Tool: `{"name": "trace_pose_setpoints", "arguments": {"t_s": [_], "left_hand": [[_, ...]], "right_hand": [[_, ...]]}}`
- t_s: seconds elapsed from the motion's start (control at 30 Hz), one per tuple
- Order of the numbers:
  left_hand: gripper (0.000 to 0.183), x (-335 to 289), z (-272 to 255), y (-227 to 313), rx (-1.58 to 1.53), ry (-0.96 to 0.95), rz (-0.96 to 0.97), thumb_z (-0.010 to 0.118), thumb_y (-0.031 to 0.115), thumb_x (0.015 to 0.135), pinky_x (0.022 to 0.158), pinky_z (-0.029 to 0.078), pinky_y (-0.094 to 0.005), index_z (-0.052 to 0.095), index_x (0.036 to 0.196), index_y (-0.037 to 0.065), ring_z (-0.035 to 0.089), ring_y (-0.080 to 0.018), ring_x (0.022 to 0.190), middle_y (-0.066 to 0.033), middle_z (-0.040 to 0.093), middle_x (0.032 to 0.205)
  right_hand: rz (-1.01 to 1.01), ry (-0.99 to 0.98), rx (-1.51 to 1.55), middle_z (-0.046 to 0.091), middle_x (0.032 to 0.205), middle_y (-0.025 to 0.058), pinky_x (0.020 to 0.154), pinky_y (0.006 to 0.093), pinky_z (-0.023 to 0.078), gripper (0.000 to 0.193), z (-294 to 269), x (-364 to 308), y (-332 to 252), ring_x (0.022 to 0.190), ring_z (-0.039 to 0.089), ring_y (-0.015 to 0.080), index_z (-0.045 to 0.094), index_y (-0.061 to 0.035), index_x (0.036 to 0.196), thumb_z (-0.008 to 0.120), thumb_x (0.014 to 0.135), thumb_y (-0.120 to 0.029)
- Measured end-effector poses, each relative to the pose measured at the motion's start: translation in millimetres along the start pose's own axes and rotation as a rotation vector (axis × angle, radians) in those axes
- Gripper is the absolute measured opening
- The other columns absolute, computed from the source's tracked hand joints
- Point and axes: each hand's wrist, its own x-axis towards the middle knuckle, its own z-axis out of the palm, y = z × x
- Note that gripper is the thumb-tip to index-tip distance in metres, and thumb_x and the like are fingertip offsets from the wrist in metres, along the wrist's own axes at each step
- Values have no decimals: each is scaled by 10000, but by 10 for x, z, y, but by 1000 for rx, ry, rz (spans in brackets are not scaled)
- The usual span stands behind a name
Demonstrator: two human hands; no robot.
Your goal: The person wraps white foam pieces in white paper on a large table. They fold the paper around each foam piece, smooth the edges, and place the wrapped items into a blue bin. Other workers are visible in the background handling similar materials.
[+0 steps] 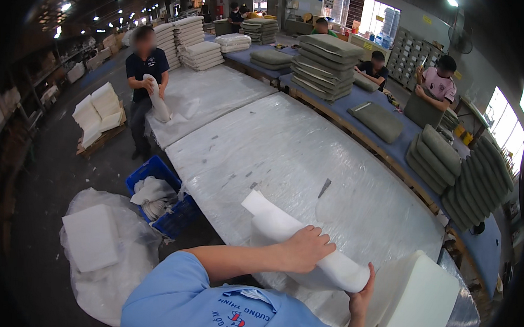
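A white foam cushion [282, 228] is held slantwise over the plastic-covered table in front of me. From its far-left end a flat white flap [260, 204] sticks out. My left hand [308, 248] lies across its top, fingers bent over the upper edge. My right hand [361, 292] grips the near-right end, the thumb up along the end face and the fingers beneath. The cushion's underside is hidden. Close to my right forearm stands a stack of white foam blocks [422, 302].
The plastic-covered table [239, 156] reaches far ahead. To the left are a blue crate [180, 218] of white cloth and a foam slab [92, 238] on plastic sheeting. A co-worker [146, 71] handles white foam at the far left. Green-grey cushions [325, 64] line the blue-topped bench.
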Motion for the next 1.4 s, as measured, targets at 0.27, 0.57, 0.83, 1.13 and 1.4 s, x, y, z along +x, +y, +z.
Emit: {"name": "trace_pose_setpoints", "arguments": {"t_s": [0.27,0.57,0.83,1.13,1.4], "left_hand": [[666,1,-129,63,31,-238,-78,860,364,782,1190,345,-566,592,1341,119,647,-318,1182,-120,673,1180],[714,-96,-166,172,71,-269,-59,847,404,804,1197,325,-601,570,1397,118,627,-304,1241,-111,658,1253],[580,-248,-110,210,-84,16,87,823,361,826,1208,336,-568,609,1298,102,578,-307,1296,-135,608,1368],[357,-214,-5,257,-195,149,167,805,346,853,1069,463,-533,630,975,59,615,-370,1186,-150,631,1310],[241,-92,1,249,-395,106,50,763,263,920,767,530,-403,662,841,58,660,-292,873,-88,674,1008]], "right_hand": [[-214,-236,-494,550,1462,200,1147,468,430,1291,-232,-17,-195,1329,571,342,170,-65,1665,960,651,-191],[-530,-627,-912,542,1468,227,1082,499,488,794,123,118,-1152,1324,563,433,597,-96,1312,971,648,-320],[-564,-608,-897,655,1286,219,882,453,592,465,132,159,-1001,1075,695,422,633,-63,1040,926,719,-228],[-622,-582,-827,698,1197,187,794,428,586,336,138,171,-968,944,703,365,627,-34,901,872,811,-244],[-483,-535,-798,723,942,123,639,387,537,411,145,191,-920,720,674,308,534,-39,719,782,927,-293]]}}
